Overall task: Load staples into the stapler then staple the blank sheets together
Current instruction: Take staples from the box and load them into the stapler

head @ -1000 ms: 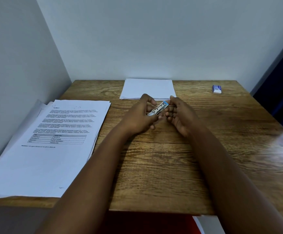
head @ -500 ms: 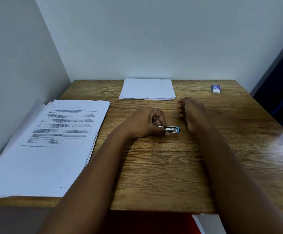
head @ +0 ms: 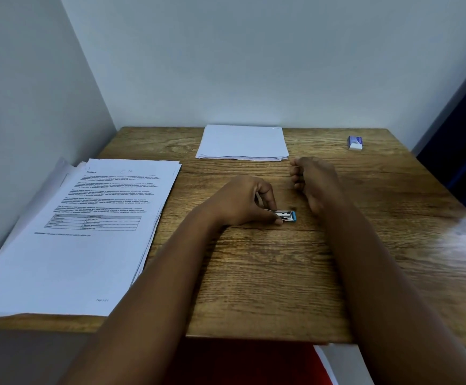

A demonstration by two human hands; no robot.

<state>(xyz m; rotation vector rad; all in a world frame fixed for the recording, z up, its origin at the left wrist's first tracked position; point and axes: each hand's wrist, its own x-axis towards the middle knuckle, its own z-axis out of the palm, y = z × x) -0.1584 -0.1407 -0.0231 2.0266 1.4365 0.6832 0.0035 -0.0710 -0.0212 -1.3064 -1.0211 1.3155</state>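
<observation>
Since a second ago you have brought the small silver metal stapler with the blue end [head: 287, 216] down from between both hands onto the brown wood-grain table [head: 268, 273], and over the last half second little has shifted. Your left hand [head: 243, 201] grips the stapler's left end, fingers and thumb curled round it, with the wrist resting on the wood. The stapler lies flat near the table's middle, its long axis running left to right across your view and its blue tip pointing right, toward your right forearm. Your right hand [head: 314, 179] has let go; it rests on its edge just beyond and to the right of the stapler, apart from it, fingers loosely curled and holding nothing. The stack of blank white sheets [head: 243, 143] lies at the far edge of the table, squared to the wall, well apart from the stapler. A thick pile of printed white pages [head: 87, 232] sits at your left, overhanging the table's near edge. A small blue and white box [head: 355, 142] rests at the far right corner.
</observation>
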